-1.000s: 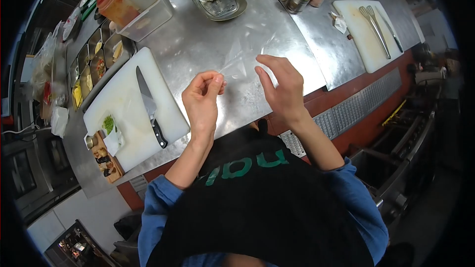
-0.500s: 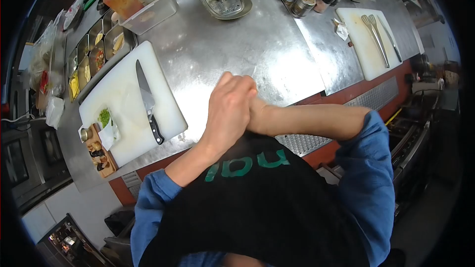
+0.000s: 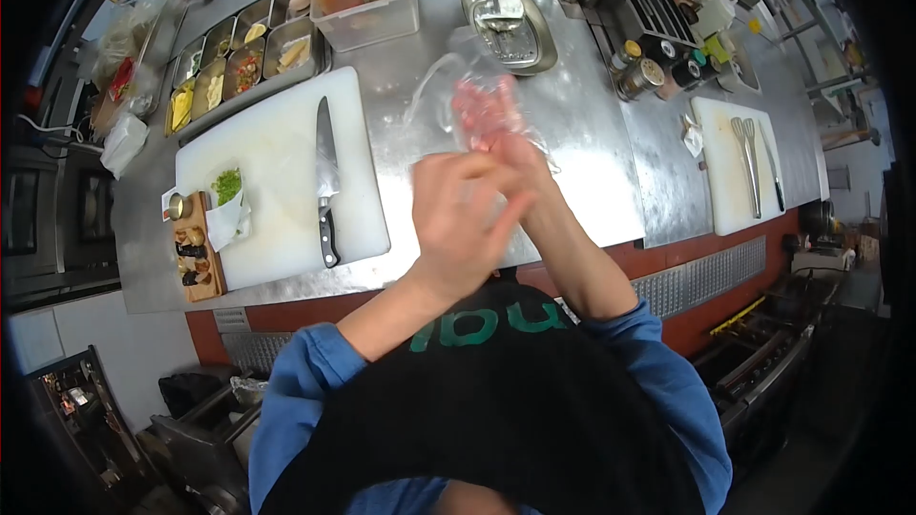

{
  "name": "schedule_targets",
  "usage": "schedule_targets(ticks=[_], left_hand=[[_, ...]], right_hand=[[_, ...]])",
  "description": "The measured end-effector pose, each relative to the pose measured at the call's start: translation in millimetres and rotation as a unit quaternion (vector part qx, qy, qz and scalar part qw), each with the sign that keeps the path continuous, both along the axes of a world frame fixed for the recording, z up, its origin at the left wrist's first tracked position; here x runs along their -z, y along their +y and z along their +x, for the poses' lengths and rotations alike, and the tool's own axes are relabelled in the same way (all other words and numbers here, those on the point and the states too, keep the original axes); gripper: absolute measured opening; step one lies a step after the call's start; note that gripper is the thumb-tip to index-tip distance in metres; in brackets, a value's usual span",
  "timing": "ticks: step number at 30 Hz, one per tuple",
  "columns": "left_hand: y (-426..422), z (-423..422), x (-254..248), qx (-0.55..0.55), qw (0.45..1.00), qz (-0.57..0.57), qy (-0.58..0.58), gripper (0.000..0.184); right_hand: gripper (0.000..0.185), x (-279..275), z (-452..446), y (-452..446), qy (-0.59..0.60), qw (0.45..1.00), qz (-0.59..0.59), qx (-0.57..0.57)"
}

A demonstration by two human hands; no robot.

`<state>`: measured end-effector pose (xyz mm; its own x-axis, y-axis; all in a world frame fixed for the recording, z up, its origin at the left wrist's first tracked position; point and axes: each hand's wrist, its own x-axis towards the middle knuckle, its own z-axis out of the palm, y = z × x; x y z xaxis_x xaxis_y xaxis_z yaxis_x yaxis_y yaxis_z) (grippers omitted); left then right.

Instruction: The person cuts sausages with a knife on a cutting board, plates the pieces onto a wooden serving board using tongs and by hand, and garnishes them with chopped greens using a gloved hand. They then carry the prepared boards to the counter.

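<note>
A clear plastic bag with pink meat pieces hangs over the steel counter. My right hand is closed on it at its near end. The bag is blurred, and my left hand partly hides that grip. My left hand is just nearer to me, with its thumb apart from its fingers. Its fingertips are blurred and overlap the right hand; I cannot tell whether they touch the bag. To the left, a chef's knife lies on a white cutting board, beside chopped greens.
A small wooden board holds dark pieces. Behind are a divided ingredient tray, a plastic bin and a metal tray. Spice jars stand back right. Whisks lie on another board.
The bag of meat has come into sight beyond my hands. My clasped hands have come partly apart, the right one reaching farther forward. The camera view has turned and shifted.
</note>
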<state>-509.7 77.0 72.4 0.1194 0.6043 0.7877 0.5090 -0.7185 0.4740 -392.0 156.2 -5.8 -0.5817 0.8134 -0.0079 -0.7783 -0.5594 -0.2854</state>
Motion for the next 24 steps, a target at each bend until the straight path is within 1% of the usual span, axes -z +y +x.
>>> schedule_targets(ticks=[1,2,4,5,7,8,9,10,11,12,13,14,15,16,17,18,19,20,21,22,23,24], left_hand=[[5,-5,15,-0.076,0.996,-0.011,-0.046,0.040],[9,-5,26,-0.076,0.996,-0.011,-0.046,0.040],[18,-6,41,-0.101,0.976,-0.160,-0.109,0.036],[25,-8,44,-0.104,0.975,-0.159,-0.111,0.036],[37,-10,50,-0.126,0.970,-0.170,-0.117,0.021],[37,-11,53,-0.136,0.967,-0.177,-0.119,0.015],[35,-13,56,-0.139,0.967,-0.176,-0.121,0.015],[33,-17,58,-0.129,0.978,-0.150,-0.066,0.011],[32,-21,59,-0.117,0.985,-0.124,-0.008,0.009],[30,-25,58,-0.119,0.985,-0.123,-0.008,0.009],[29,-29,58,-0.134,0.985,-0.105,-0.022,0.009],[30,-32,57,-0.148,0.985,-0.085,-0.035,0.009],[30,-35,55,-0.154,0.984,-0.086,-0.035,0.009],[28,-37,53,-0.140,0.985,-0.096,0.018,0.011],[27,-40,50,-0.124,0.984,-0.104,0.069,0.013],[26,-44,49,-0.130,0.983,-0.106,0.069,0.013],[21,-47,48,-0.136,0.976,-0.145,0.088,0.014],[20,-49,45,-0.142,0.967,-0.183,0.106,0.016],[22,-55,39,-0.147,0.966,-0.184,0.105,0.016],[23,-64,29,-0.153,0.970,-0.159,0.100,0.016],[23,-69,24,-0.160,0.973,-0.134,0.095,0.017],[25,-70,25,-0.165,0.973,-0.135,0.093,0.017]], right_hand=[[0.038,-2,2,1,0.010,0.995,-0.064,0.081],[0.038,-14,-6,-3,0.009,0.995,-0.064,0.080],[0.049,-38,-32,-17,-0.125,0.961,-0.055,0.241],[0.049,-43,-39,-17,-0.126,0.962,-0.053,0.238],[0.045,-47,-49,-20,-0.125,0.970,-0.072,0.195],[0.045,-42,-50,-20,-0.126,0.970,-0.074,0.192],[0.043,-34,-48,-17,-0.181,0.956,-0.017,0.230],[0.042,-34,-48,-13,-0.232,0.935,0.043,0.265],[0.042,-36,-49,-14,-0.232,0.936,0.045,0.262],[0.041,-39,-49,-18,-0.365,0.886,0.080,0.276],[0.040,-42,-50,-20,-0.490,0.816,0.114,0.284],[0.040,-40,-50,-17,-0.489,0.818,0.116,0.280],[0.040,-36,-50,-15,-0.447,0.836,0.101,0.302],[0.040,-33,-50,-15,-0.405,0.852,0.082,0.321],[0.042,-33,-49,-10,-0.390,0.858,0.074,0.326],[0.042,-35,-49,-3,-0.390,0.860,0.075,0.320],[0.044,-39,-50,1,-0.366,0.857,0.125,0.339],[0.048,-40,-50,8,-0.340,0.852,0.176,0.358],[0.055,-26,-44,17,-0.454,0.769,0.280,0.352],[0.055,-19,-43,21,-0.453,0.772,0.279,0.348],[0.056,-13,-43,24,-0.379,0.849,0.232,0.286],[0.056,-8,-44,27,-0.299,0.911,0.182,0.220]])
